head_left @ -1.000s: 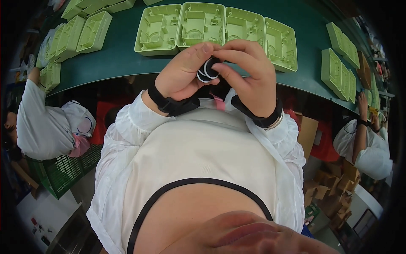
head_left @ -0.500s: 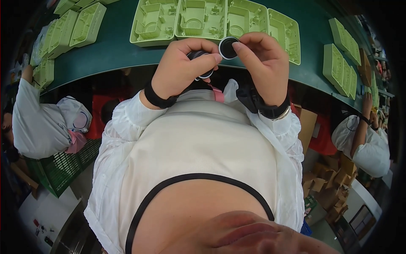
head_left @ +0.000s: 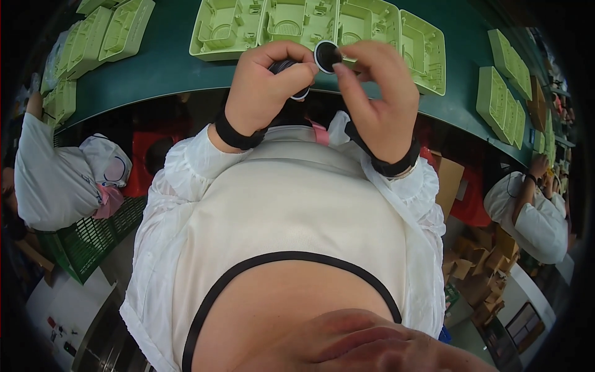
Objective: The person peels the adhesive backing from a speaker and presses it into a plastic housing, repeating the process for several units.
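Note:
My left hand (head_left: 266,87) is closed around a small stack of round black pieces (head_left: 300,93) with pale rims, partly hidden by its fingers. At its fingertips is a black disc (head_left: 326,57) with a white rim, its flat dark face showing. My right hand (head_left: 381,93) has its thumb and forefinger closed at the disc's right edge; these fingers are a little blurred. Both hands are raised over the near edge of the green table, in front of a row of light green plastic housings (head_left: 297,28).
More green housings stand on the green table (head_left: 155,77) at the left (head_left: 128,30) and right (head_left: 501,105). Co-workers in white sit on both sides, near red stools. A green crate (head_left: 93,239) is at lower left, and cardboard boxes (head_left: 480,260) lie at lower right.
The rimmed disc has moved slightly up and left, against my left fingertips. My right thumb has slid from its face to its right edge, and the right fingers have opened somewhat.

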Demonstrator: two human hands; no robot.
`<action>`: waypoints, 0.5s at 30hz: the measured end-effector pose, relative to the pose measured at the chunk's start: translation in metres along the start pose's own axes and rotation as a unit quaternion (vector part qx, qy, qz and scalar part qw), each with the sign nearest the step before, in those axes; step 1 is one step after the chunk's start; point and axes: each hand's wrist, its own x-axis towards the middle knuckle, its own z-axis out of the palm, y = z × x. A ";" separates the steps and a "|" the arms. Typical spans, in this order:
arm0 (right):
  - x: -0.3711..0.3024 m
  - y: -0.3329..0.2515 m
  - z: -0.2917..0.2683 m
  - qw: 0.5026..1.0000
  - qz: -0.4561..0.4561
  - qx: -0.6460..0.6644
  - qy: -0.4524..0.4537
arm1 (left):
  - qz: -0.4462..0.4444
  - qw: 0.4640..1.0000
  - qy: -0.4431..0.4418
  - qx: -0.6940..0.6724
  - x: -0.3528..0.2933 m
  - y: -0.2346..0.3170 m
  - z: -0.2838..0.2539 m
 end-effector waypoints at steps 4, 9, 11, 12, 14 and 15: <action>-0.003 -0.001 0.005 0.997 -0.064 -0.047 -0.017 | 0.064 0.993 0.018 0.097 0.001 0.004 0.004; -0.005 0.000 0.002 0.994 -0.071 -0.075 -0.028 | 0.206 0.944 0.033 0.256 0.004 0.003 0.008; -0.006 0.000 0.000 0.995 -0.062 -0.077 -0.032 | 0.273 0.909 0.031 0.312 0.004 0.004 0.012; -0.007 0.000 -0.001 0.995 -0.054 -0.077 -0.036 | 0.272 0.910 0.029 0.311 0.004 0.004 0.013; -0.010 0.000 -0.004 0.995 -0.043 -0.082 -0.039 | 0.246 0.916 0.002 0.316 0.001 0.007 0.015; -0.012 0.001 -0.006 0.996 -0.030 -0.073 -0.039 | 0.233 0.919 -0.012 0.318 0.001 0.007 0.017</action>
